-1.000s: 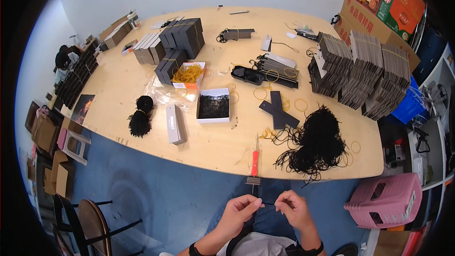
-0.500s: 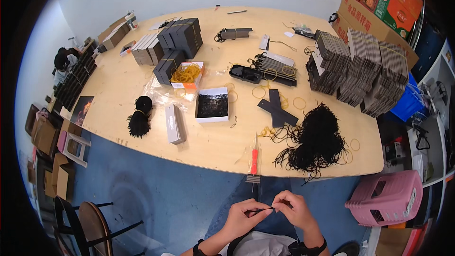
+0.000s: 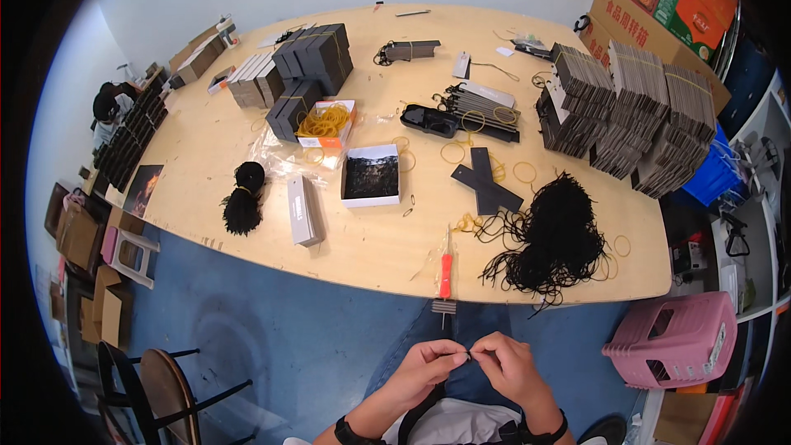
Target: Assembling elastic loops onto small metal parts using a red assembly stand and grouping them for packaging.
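Observation:
Above my lap, just off the table's near edge, my left hand (image 3: 428,369) and my right hand (image 3: 506,366) meet at the fingertips. Both are closed in a pinch on one small dark piece (image 3: 469,355), too little to make out fully; it may be a bit of black cord. Beyond the hands, a red-handled pointed tool (image 3: 446,276) lies at the table edge, above a small stack of grey tags (image 3: 443,307). A tangled heap of black cords (image 3: 560,235) spreads to the right of it.
On the table (image 3: 362,264) stand a white box (image 3: 371,203) of small black pieces, a grey-white tag stack (image 3: 302,213), a tied black cord bundle (image 3: 244,198), rubber bands (image 3: 325,121), dark tag stacks (image 3: 317,58) and tall tag piles (image 3: 638,107). A pink stool (image 3: 671,338) sits right.
Both hands stay together, but the fingers have shifted. The dark strip that showed along my left fingers now shows only as a small bit between the fingertips. The view has tilted slightly.

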Motion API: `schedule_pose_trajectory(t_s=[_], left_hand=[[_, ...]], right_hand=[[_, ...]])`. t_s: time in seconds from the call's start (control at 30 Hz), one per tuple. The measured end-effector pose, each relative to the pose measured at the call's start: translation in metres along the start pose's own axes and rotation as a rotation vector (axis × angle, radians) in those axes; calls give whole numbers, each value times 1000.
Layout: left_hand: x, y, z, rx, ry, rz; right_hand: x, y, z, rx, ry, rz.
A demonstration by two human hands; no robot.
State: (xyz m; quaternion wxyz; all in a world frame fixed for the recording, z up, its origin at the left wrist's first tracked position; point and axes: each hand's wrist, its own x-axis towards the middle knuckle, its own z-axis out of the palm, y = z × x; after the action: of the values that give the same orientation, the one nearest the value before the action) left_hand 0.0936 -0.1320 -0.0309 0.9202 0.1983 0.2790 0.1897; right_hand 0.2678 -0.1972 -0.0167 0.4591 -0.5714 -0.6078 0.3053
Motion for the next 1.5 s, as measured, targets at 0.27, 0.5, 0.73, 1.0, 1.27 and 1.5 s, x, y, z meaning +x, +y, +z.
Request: schedule_pose_trajectory(t_s=[0.27,0.5,0.73,1.0,1.27,1.5], left_hand=[[0,-8,12,373,266,297],[5,-18,17,581,341,506],[10,-12,22,1258,563,880],[12,-10,26,1554,673,972],[12,-5,17,1116,553,730],[5,7,9,640,361,398]], right_hand=[[-3,-10,8,79,119,139],[-1,-12,14,198,151,265],[5,-11,32,-202,232,156],[10,-14,30,-371,161,130],[13,-13,26,-379,117,89],[15,-16,28,-371,141,64]])
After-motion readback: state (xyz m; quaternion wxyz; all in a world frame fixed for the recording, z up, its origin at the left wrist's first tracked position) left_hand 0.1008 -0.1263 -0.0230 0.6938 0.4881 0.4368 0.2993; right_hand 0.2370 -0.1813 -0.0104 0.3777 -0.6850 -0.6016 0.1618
